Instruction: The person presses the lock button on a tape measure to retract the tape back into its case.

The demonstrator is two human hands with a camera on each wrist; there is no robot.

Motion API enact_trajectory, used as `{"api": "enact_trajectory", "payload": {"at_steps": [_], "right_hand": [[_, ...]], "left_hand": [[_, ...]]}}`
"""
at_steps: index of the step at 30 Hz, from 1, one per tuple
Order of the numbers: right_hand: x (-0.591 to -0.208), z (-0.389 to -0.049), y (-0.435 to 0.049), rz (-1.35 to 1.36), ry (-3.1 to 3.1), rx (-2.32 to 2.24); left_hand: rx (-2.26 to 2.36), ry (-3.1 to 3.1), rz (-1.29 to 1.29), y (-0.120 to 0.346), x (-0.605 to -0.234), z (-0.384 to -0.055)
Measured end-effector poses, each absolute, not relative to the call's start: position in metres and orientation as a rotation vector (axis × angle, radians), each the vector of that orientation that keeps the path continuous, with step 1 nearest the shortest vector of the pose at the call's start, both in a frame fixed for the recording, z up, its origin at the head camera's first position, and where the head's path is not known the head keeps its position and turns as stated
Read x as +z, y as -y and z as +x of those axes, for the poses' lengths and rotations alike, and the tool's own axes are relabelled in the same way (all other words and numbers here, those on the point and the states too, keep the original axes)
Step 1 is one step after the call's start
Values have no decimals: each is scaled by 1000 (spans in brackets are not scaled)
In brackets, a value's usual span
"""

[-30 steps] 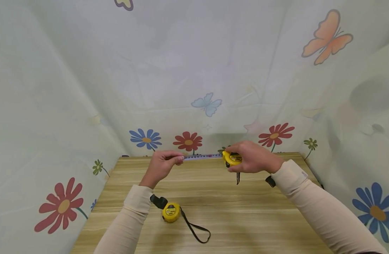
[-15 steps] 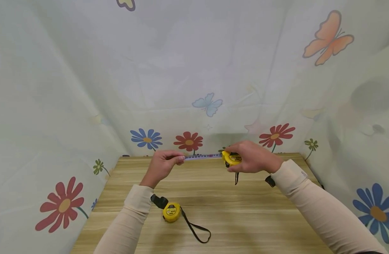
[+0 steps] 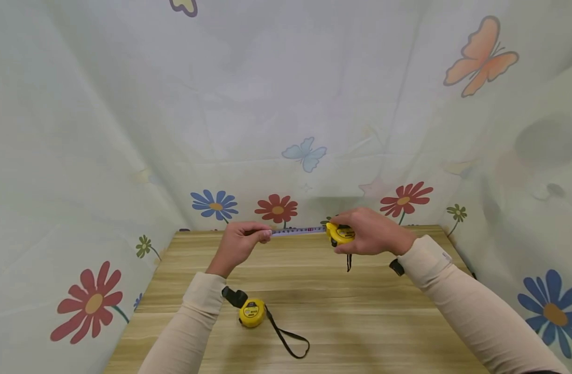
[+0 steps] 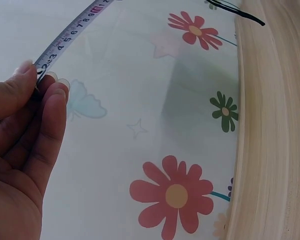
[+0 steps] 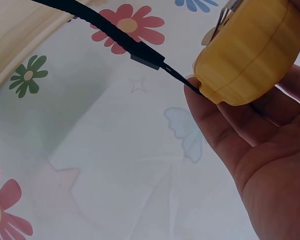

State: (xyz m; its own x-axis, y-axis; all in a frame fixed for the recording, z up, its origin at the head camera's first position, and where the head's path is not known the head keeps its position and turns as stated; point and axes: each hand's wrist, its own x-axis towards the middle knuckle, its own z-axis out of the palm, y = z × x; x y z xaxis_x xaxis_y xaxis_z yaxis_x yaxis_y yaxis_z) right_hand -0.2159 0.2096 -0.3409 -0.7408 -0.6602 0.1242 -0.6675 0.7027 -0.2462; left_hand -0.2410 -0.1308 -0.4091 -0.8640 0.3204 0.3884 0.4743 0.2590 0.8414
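Observation:
My right hand [image 3: 375, 232] grips a yellow tape measure [image 3: 343, 234], its black wrist strap [image 3: 349, 262] hanging below. The case [image 5: 252, 52] fills the upper right of the right wrist view, with fingers around it. A white blade [image 3: 297, 231] with printed numbers stretches leftward out of the case, held above the far part of the table. Between thumb and fingertips my left hand [image 3: 239, 244] pinches the blade's free end. In the left wrist view the blade [image 4: 70, 37] runs up and right from that pinch, numbers past 10 showing.
A second yellow tape measure [image 3: 252, 313] lies on the wooden table [image 3: 361, 322] near the left forearm, its black strap [image 3: 288, 337] looped to the right. Behind the table's far edge hangs a pale backdrop [image 3: 248, 104] printed with flowers and butterflies, which also covers both sides.

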Motion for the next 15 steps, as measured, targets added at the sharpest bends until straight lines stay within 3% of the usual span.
{"api": "enact_trajectory", "payload": {"at_steps": [15], "right_hand": [[-341, -217, -210, 1136, 2857, 436]], "left_hand": [[-1662, 2382, -772, 129, -408, -240]]}}
